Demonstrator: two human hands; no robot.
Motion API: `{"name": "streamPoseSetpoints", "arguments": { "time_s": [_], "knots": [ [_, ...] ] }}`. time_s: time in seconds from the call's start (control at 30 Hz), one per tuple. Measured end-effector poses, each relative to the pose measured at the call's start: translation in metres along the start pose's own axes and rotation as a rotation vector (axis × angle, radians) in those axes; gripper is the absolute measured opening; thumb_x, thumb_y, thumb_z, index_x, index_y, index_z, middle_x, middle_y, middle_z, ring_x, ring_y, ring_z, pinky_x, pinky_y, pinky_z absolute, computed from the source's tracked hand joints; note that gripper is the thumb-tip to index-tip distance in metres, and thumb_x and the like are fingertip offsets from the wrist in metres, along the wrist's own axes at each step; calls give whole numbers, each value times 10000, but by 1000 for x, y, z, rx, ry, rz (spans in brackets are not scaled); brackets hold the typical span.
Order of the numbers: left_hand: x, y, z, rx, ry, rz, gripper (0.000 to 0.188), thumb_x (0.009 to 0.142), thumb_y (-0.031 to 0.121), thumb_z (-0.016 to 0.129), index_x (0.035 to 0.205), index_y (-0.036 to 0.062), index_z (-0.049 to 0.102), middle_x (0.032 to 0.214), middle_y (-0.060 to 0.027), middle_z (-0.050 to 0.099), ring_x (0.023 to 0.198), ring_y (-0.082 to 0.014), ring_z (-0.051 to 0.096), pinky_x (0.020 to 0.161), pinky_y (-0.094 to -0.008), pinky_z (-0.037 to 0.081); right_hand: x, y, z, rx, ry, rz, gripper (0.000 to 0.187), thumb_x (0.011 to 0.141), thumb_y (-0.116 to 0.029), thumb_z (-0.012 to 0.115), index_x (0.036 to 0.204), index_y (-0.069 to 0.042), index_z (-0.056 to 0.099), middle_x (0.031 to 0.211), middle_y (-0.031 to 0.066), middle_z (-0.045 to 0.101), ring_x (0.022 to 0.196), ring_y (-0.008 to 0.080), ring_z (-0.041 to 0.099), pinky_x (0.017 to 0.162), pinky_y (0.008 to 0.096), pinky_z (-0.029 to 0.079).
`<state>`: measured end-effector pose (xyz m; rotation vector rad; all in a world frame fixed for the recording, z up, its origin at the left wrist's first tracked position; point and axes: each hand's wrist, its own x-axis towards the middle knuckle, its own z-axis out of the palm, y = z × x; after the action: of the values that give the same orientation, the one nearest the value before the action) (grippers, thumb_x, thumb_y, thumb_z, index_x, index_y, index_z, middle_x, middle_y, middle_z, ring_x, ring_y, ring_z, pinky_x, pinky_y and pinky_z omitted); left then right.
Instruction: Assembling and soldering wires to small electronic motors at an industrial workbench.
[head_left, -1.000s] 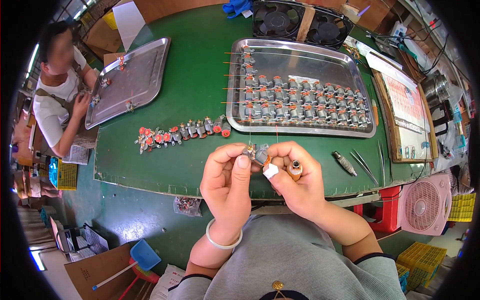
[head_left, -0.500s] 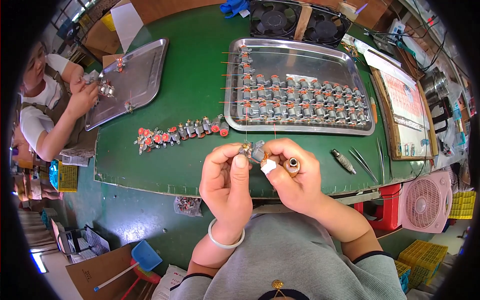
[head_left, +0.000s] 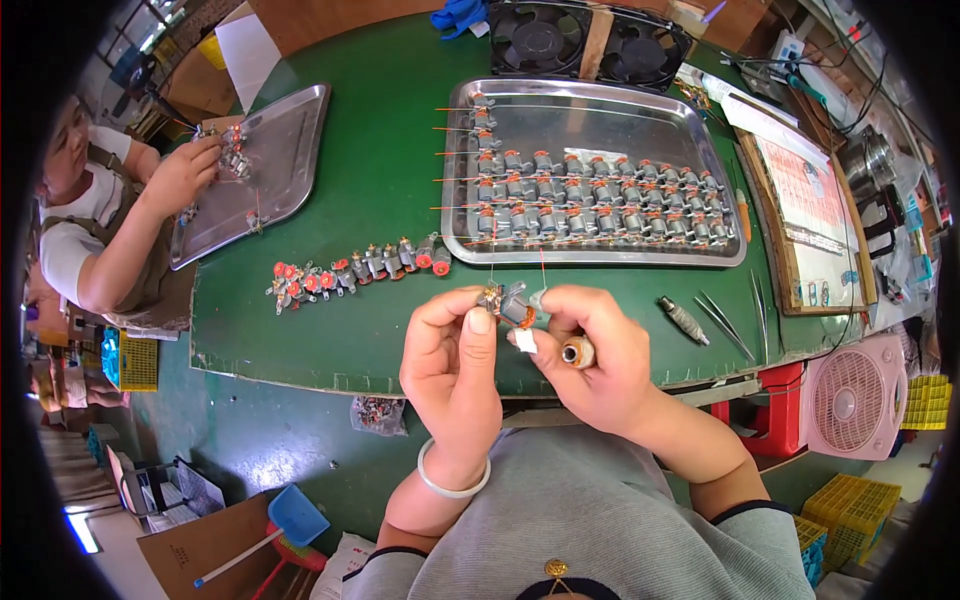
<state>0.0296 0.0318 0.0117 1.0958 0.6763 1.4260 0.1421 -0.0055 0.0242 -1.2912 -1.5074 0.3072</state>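
In the middle of the picture, the left grip [head_left: 455, 350] pinches a small gray motor [head_left: 514, 309] between thumb and finger, up over the green counter [head_left: 390, 160]. The right grip [head_left: 605, 345] is just beside it, curled around a brown tube-shaped tool [head_left: 579, 352]. Its fingertips are by the motor's orange end, but I can't tell if they touch it. A bit of white wrap [head_left: 525, 341] is on the right thumb. Left of the middle lies a line of more motors [head_left: 376, 266], some with red ends. At the upper right is a shiny tray [head_left: 580, 92] with lots of motors in rows. Tweezers [head_left: 726, 326] and a fat gray tool [head_left: 683, 322] lie right of the middle. In the upper left, another person [head_left: 100, 215] reaches over a second tray [head_left: 295, 155].
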Motion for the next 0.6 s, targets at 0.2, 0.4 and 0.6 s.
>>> {"name": "streamPoseSetpoints", "arguments": {
  "time_s": [0.2, 0.4, 0.6],
  "knots": [
    [-1, -2, 4, -10, 0, -65, 136, 883, 63, 485, 994, -12, 513, 893, -51, 581, 792, -85, 533, 700, -214, 420, 0, -4, -10, 470, -65, 487, 184, 786, -56, 621, 931, -7, 521, 620, 11, 505, 494, 61, 447, 445, 207, 362],
    [-4, -7, 7, -108, -88, -174, 135, 886, 63, 481, 993, -15, 506, 897, -70, 586, 812, -125, 564, 729, -243, 452, -7, -4, -32, 756, -151, 735, 233, 804, -54, 611, 1019, -40, 520, 690, -30, 504, 542, 8, 405, 463, 156, 324],
    [5, 2, -3, -167, -140, -333, 131, 880, 80, 483, 977, -8, 493, 1017, -125, 547, 924, -278, 587, 823, -353, 490, -21, 18, -114, -674, -102, 382, 334, 673, 5, 638, 977, -26, 505, 810, 120, 516, 705, 288, 565, 617, 365, 460]
  ]
}}
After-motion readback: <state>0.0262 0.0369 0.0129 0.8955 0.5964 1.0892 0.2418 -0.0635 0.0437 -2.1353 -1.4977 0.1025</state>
